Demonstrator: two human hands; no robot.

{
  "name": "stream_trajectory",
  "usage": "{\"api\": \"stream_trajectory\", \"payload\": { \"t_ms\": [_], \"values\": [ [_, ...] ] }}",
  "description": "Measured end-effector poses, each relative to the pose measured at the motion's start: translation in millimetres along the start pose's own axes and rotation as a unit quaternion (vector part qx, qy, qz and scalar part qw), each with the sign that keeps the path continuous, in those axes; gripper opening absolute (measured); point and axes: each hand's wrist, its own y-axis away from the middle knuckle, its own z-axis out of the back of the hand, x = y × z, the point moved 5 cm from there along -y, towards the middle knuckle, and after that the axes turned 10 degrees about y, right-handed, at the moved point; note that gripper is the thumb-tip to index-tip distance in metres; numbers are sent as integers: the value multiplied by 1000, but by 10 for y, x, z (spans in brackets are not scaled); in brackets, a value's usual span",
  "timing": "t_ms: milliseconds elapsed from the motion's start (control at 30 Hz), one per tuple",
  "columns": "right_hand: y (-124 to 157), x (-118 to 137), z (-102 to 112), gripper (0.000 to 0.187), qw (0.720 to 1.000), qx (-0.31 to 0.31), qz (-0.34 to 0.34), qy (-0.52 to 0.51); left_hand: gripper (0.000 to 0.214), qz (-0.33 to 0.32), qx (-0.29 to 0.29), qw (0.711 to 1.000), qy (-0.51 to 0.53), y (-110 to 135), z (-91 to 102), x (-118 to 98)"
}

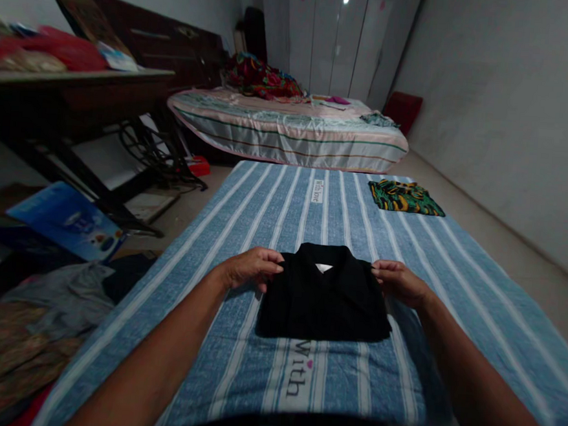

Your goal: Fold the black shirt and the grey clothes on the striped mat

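Observation:
A black collared shirt (326,307), folded into a compact rectangle, lies on a blue cloth with white stripes (245,217). Its collar points away from me, and a bit of white shows inside the neck opening. My left hand (257,267) pinches the shirt's upper left corner between thumb and fingers. At the upper right corner, my right hand (396,280) grips the fabric the same way. Farther back on the right of the cloth sits a folded green, yellow and black patterned garment (406,197), apart from both hands.
Left of the striped cloth stand a sewing machine table (79,82) and a blue box (67,220), with a heap of clothes (64,295) on the floor. Beyond is a bed (289,132) with a red floral blanket (264,78). A bare wall (511,92) runs along the right.

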Motion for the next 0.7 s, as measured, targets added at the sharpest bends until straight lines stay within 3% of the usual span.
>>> {"api": "stream_trajectory", "payload": {
  "t_ms": [100,200,333,467,600,700],
  "values": [
    [-8,83,13,30,1000,3,11,17,30,25,40,999,-17,-58,-36,7],
    [46,191,29,30,998,7,31,48,30,27,40,996,-70,-62,-57,-79],
    [158,342,79,30,993,-9,66,101,33,-29,-6,987,-158,19,-79,-315],
    [138,301,126,36,987,-58,27,145,32,-51,-123,966,-223,-9,3,-362],
    [48,190,132,37,985,-103,11,137,28,-98,-164,967,-170,-117,63,-282],
    [35,148,137,37,984,-121,-7,127,30,-92,-174,974,-116,-137,101,-225]
  ]
}}
